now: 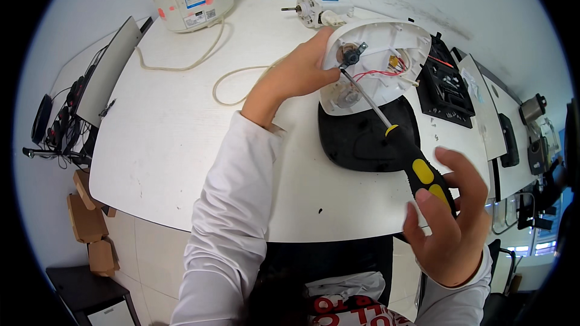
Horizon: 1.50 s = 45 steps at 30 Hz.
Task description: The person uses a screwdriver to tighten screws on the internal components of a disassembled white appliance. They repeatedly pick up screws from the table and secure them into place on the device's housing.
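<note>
I see the left hand (300,69) gripping the white shell (376,43) over the table (169,133), while the right hand (453,229), fingers partly spread, loosely holds the screwdriver (402,148) pointing into it.

Left grip (300,67) clasped, right grip (452,234) curled

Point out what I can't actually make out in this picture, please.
All in the head view:
Left hand: some fingers hidden behind the white housing.
Screwdriver: tip too small to tell what it meets; handle end partly covered by the right hand.
Black piece: upper part hidden by the housing.
White appliance: cut off by the top edge.
</note>
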Available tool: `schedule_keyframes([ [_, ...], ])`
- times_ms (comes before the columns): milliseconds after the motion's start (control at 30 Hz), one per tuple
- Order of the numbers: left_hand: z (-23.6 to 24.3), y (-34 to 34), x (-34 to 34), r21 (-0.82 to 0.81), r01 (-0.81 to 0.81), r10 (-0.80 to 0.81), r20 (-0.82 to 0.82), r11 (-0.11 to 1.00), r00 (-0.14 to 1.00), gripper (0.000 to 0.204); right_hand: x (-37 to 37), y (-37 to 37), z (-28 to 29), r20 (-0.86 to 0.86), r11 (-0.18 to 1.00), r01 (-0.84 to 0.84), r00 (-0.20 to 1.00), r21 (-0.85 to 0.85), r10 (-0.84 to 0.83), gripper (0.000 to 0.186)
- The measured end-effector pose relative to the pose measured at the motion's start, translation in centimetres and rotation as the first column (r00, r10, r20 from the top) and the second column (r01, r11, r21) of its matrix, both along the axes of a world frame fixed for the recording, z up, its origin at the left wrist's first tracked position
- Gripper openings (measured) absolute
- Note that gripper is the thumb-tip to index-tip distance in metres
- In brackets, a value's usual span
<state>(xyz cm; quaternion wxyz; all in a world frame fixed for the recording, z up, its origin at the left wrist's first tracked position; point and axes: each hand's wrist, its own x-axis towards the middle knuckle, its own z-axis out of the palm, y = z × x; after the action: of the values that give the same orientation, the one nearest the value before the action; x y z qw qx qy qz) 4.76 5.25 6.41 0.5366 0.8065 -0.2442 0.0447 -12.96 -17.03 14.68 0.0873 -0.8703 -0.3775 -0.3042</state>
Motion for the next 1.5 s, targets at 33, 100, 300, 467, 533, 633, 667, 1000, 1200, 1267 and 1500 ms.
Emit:
schedule_keyframes([
  [33, 0.1, 0.0, -0.1, 0.005, -0.001, 0.001, -0.006, 1.0, 1.0, 0.067, 0.0, -0.4, 0.0, -0.006, 0.997, 0.005, 1.0, -0.076, -0.006, 0.026],
  [100, 0.2, 0.1, -0.3, 0.015, -0.005, 0.005, -0.019, 1.0, 1.0, 0.067, -0.3, -0.4, 0.3, -0.007, 0.992, 0.055, 0.998, -0.117, -0.057, 0.029],
  [300, 0.3, -0.3, 0.0, 0.019, -0.01, 0.01, -0.007, 1.0, 1.0, 0.068, -0.6, -0.5, 1.4, 0.005, 0.956, 0.206, 0.978, -0.208, -0.21, 0.04],
  [467, 0.2, 0.0, -0.1, 0.018, -0.023, 0.024, -0.04, 1.0, 0.999, 0.069, -0.5, 0.1, 0.4, -0.079, 0.995, 0.095, 0.993, 0.041, -0.092, 0.027],
  [533, 0.1, -0.1, -0.1, 0.021, -0.025, 0.026, -0.033, 0.999, 0.999, 0.069, -0.3, -0.2, 0.3, -0.015, 0.999, 0.037, 0.999, -0.014, -0.037, 0.03],
  [633, -0.1, 0.0, 0.0, 0.036, -0.028, 0.028, -0.001, 0.999, 1.0, 0.069, -0.4, -0.3, 0.3, 0.059, 0.993, 0.055, 0.997, -0.102, -0.049, 0.027],
  [667, -0.1, -0.1, 0.0, 0.046, -0.027, 0.026, 0.011, 0.999, 1.0, 0.069, -0.3, -0.4, 0.3, 0.086, 0.991, 0.064, 0.995, -0.117, -0.054, 0.027],
  [1000, 0.2, 0.2, -0.3, 0.035, -0.009, 0.01, -0.021, 0.999, 1.0, 0.071, 0.1, -0.6, 0.5, -0.046, 0.981, 0.19, 0.981, 0.046, -0.188, 0.034],
  [1200, 0.2, -0.1, -0.2, 0.043, -0.025, 0.027, -0.059, 0.999, 0.998, 0.07, 0.0, -0.7, 0.6, 0.012, 0.998, 0.059, 0.998, 0.0, -0.059, 0.025],
  [1267, 0.2, 0.0, -0.3, 0.022, -0.018, 0.018, -0.031, 1.0, 0.999, 0.069, -0.2, -0.5, 0.7, 0.021, 0.99, 0.138, 0.99, -0.022, -0.137, 0.025],
  [1500, 0.2, -0.3, 0.0, 0.035, -0.011, 0.012, -0.042, 0.999, 0.999, 0.068, -0.1, -1.2, 1.0, -0.015, 0.946, 0.29, 0.955, -0.147, -0.296, 0.038],
])
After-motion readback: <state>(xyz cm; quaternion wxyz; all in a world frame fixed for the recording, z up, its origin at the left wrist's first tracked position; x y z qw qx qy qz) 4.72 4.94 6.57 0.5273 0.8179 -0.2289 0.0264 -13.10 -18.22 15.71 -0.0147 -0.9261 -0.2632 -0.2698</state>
